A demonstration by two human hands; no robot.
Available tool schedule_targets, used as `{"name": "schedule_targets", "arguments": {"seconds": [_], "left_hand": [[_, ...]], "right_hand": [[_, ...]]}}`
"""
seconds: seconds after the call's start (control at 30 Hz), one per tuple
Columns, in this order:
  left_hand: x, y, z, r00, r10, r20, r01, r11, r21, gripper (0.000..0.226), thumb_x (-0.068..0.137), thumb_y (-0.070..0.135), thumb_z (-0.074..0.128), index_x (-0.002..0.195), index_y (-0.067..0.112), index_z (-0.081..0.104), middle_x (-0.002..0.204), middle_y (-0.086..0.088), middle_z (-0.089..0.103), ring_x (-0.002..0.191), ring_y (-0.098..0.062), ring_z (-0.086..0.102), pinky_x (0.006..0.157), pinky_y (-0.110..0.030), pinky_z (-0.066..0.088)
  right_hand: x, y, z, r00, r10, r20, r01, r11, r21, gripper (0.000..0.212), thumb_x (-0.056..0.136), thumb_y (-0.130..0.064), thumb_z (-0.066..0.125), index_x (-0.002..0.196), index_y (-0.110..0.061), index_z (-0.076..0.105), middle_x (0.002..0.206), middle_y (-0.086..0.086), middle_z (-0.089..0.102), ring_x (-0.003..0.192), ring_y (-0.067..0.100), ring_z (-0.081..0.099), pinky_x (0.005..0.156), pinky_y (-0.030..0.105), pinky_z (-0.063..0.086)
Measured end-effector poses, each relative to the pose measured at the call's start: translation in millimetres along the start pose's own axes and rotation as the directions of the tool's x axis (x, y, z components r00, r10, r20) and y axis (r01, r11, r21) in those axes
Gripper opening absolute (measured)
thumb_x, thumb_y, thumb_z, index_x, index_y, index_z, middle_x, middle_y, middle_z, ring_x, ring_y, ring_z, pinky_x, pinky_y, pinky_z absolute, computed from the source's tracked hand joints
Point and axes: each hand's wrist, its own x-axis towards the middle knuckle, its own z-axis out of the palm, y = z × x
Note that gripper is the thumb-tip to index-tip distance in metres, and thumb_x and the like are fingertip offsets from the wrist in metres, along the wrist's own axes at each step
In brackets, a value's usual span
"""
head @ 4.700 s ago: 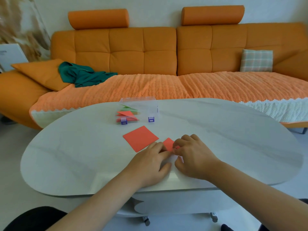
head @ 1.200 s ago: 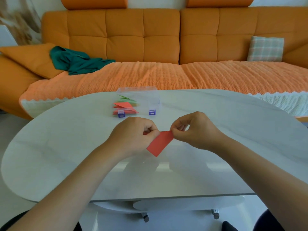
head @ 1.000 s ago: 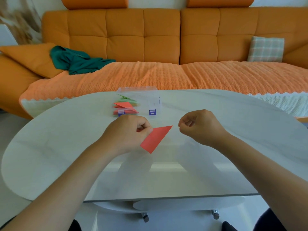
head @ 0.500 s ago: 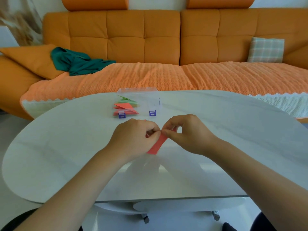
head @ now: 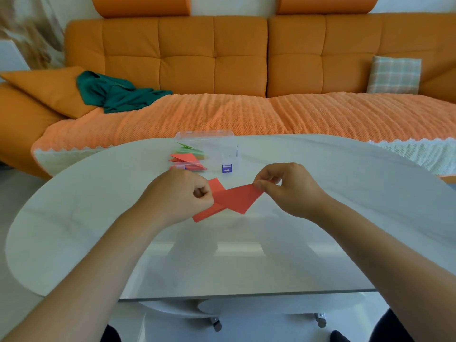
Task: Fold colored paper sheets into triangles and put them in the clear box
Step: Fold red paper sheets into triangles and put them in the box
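Red paper [head: 234, 198] spans left-right over desk [head: 345, 193]; left hand [head: 177, 196] pinches its left end, right hand [head: 288, 188] pinches right corner. Clear box [head: 229, 149] just beyond, nearer left hand.

Both bare forearms reach forward from the lower corners and angle in toward each other. The left hand [head: 180, 193] is curled into a loose fist, knuckles turned up, with thumb and forefinger pinching the left part of the red paper [head: 237, 198]. The right hand [head: 288, 188] sits level with it and a little apart. Its thumb and forefinger nip the sheet's upper right corner and its other fingers are curled in above. The two hands do not touch.
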Motion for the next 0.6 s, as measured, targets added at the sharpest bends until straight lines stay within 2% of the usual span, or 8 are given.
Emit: {"name": "schedule_targets", "arguments": {"seconds": [0.1, 0.17, 0.23, 0.3, 0.37, 0.43, 0.5, 0.6], "left_hand": [[1.1, -8.1, -5.1, 0.998, -0.040, 0.044, 0.035, 0.993, 0.117, 0.018, 0.080, 0.024, 0.062, 0.063, 0.023, 0.065, 0.063, 0.008, 0.065, 0.068, -0.010, 0.060, 0.061, -0.032, 0.053], [1.8, -12.9, -7.4, 0.997, -0.078, 0.018, 0.074, 0.983, 0.170, 0.023, 0.082, 0.025, 0.061, 0.059, 0.026, 0.059, 0.060, 0.010, 0.061, 0.065, -0.008, 0.056, 0.056, -0.027, 0.046], [2.3, -14.9, -6.8, 0.995, -0.074, -0.063, 0.079, 0.994, 0.082, 0.023, 0.086, 0.026, 0.060, 0.064, 0.025, 0.063, 0.063, 0.009, 0.064, 0.066, -0.010, 0.059, 0.059, -0.031, 0.049], [0.2, -6.9, -3.3, 0.993, -0.043, -0.112, 0.030, 0.993, -0.117, 0.019, 0.091, 0.027, 0.061, 0.076, 0.023, 0.072, 0.075, 0.007, 0.071, 0.076, -0.011, 0.065, 0.072, -0.033, 0.053], [-3.9, 8.1, 1.8, 1.000, -0.004, -0.028, -0.005, 0.951, -0.310, 0.015, 0.094, 0.028, 0.063, 0.091, 0.025, 0.077, 0.090, 0.013, 0.073, 0.090, 0.003, 0.063, 0.078, -0.009, 0.045], [-5.5, 18.5, 10.4, 0.991, 0.040, 0.125, 0.009, 0.929, -0.369, 0.014, 0.094, 0.034, 0.065, 0.104, 0.034, 0.075, 0.097, 0.023, 0.071, 0.094, 0.017, 0.057, 0.077, 0.000, 0.037], [-4.9, 21.0, 20.0, 0.976, 0.067, 0.209, 0.013, 0.932, -0.362, 0.011, 0.093, 0.037, 0.067, 0.100, 0.038, 0.075, 0.091, 0.027, 0.070, 0.085, 0.015, 0.059, 0.074, -0.007, 0.039], [-0.4, 20.6, 27.7, 0.981, 0.004, 0.193, 0.076, 0.912, -0.403, 0.012, 0.090, 0.029, 0.071, 0.083, 0.037, 0.074, 0.080, 0.026, 0.070, 0.078, 0.009, 0.063, 0.074, -0.016, 0.046]], "right_hand": [[-0.3, 1.4, 1.5, 0.999, 0.025, 0.021, -0.024, 1.000, -0.013, 0.013, 0.095, -0.025, 0.066, 0.085, -0.031, 0.072, 0.083, -0.016, 0.070, 0.079, 0.000, 0.062, 0.069, 0.014, 0.048], [-0.3, 0.7, 0.6, 0.999, 0.027, 0.018, -0.027, 1.000, 0.000, 0.014, 0.095, -0.024, 0.066, 0.084, -0.031, 0.071, 0.081, -0.017, 0.069, 0.076, -0.002, 0.060, 0.064, 0.009, 0.046], [0.1, -0.3, -2.9, 0.999, 0.027, 0.036, -0.029, 0.998, 0.054, 0.016, 0.094, -0.022, 0.068, 0.082, -0.032, 0.072, 0.080, -0.016, 0.070, 0.072, -0.003, 0.059, 0.064, 0.008, 0.045], [-0.8, -3.1, -6.8, 0.994, 0.019, 0.111, -0.031, 0.994, 0.104, 0.015, 0.092, -0.021, 0.070, 0.083, -0.032, 0.074, 0.078, -0.015, 0.071, 0.068, -0.003, 0.059, 0.064, 0.009, 0.046], [-2.1, -5.8, -8.3, 0.981, -0.003, 0.195, -0.022, 0.992, 0.126, 0.012, 0.089, -0.020, 0.074, 0.084, -0.031, 0.077, 0.078, -0.016, 0.072, 0.068, 0.000, 0.061, 0.066, 0.015, 0.050], [-3.4, -8.2, -8.7, 0.974, -0.031, 0.226, -0.003, 0.989, 0.150, 0.011, 0.085, -0.020, 0.078, 0.088, -0.030, 0.079, 0.078, -0.015, 0.073, 0.073, 0.011, 0.063, 0.072, 0.024, 0.052], [-4.0, -9.7, -8.9, 0.977, -0.038, 0.212, -0.006, 0.980, 0.200, 0.015, 0.082, -0.020, 0.081, 0.094, -0.029, 0.079, 0.079, -0.011, 0.073, 0.079, 0.016, 0.066, 0.076, 0.026, 0.053], [-3.2, -7.4, -6.2, 0.988, -0.037, 0.148, 0.008, 0.980, 0.198, 0.028, 0.083, -0.022, 0.081, 0.108, -0.031, 0.074, 0.084, -0.010, 0.073, 0.079, 0.010, 0.064, 0.076, 0.021, 0.052]]}}
